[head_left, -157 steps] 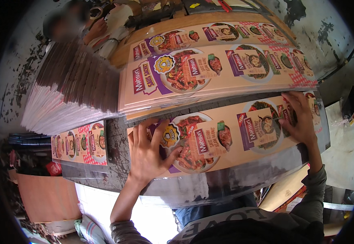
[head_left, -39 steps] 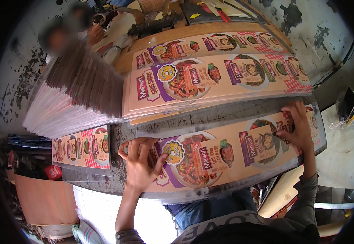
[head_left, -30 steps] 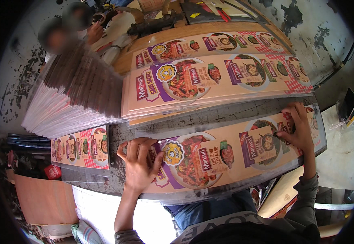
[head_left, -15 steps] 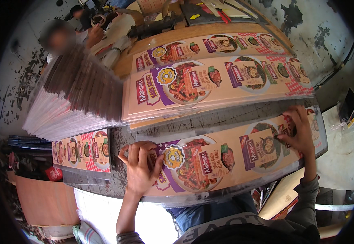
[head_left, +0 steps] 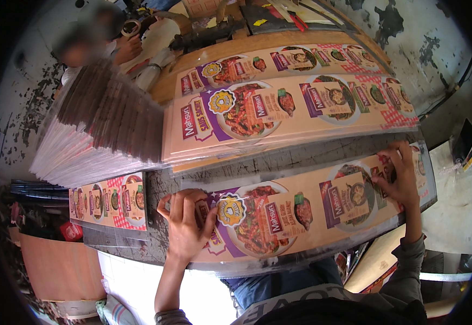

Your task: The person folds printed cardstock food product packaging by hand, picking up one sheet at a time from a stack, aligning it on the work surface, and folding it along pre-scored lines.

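A long printed cardboard sheet (head_left: 314, 222) with pictures of food lies in front of me, covered by a clear plastic sleeve (head_left: 409, 214) that sticks out past its edges. My left hand (head_left: 188, 222) rests on its left end, fingers bent and thumb apart on the purple print. Toward the right end lies my right hand (head_left: 399, 176), its thumb and fingers spread over the sheet. Neither hand lifts it. Just beyond, a pile of matching printed sheets (head_left: 295, 124) sits in clear plastic, with another such sheet (head_left: 268, 59) farther back.
A tall stack of plastic-covered sheets (head_left: 100, 119) stands at the left, by a smaller printed piece (head_left: 111, 203). Red-handled pliers or cutters (head_left: 298, 20) lie at the far side. Other people, one with a hand (head_left: 129, 49) near a tape roll (head_left: 131, 28), are at the back left.
My hands stay in nearly the same places on the sheet, which has shifted very slightly to the left. At the back left, the people have moved a little.
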`<state>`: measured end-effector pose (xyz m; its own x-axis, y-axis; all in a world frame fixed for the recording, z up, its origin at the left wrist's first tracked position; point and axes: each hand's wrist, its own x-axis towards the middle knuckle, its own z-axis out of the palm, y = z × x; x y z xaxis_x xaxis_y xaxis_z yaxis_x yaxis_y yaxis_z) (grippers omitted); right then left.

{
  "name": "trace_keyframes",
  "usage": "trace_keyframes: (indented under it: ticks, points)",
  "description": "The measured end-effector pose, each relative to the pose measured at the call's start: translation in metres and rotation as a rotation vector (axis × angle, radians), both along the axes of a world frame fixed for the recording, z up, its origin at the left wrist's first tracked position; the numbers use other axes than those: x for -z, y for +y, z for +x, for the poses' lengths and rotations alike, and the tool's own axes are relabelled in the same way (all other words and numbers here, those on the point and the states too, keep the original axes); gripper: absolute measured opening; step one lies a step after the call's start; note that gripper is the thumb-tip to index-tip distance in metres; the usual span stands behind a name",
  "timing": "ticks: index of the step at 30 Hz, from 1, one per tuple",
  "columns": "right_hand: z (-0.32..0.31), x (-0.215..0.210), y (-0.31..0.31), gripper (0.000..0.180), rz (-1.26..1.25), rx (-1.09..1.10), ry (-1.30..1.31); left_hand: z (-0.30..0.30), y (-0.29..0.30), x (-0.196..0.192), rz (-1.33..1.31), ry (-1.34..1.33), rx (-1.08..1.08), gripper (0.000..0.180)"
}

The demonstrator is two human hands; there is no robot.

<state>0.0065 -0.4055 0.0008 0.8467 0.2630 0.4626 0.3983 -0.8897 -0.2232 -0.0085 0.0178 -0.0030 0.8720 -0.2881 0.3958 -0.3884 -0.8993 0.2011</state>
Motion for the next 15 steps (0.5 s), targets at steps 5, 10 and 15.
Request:
trace_keyframes:
  ticks: [5,10,15]
  points:
    - [0.0010,0.0014,0.0003,0.047,0.038,-0.001,0.010,-0.0009,0.0007,0.0005,0.009,-0.009,-0.009,0.033]
    - [0.0011,0.0008,0.0009,0.044,0.049,0.020,0.035,-0.0009,0.0001,-0.0010,-0.003,0.003,-0.009,0.033]
    - [0.0008,0.0018,0.0012,0.040,0.039,0.037,0.023,0.0003,0.0003,0.0000,-0.001,0.003,-0.010,0.033]
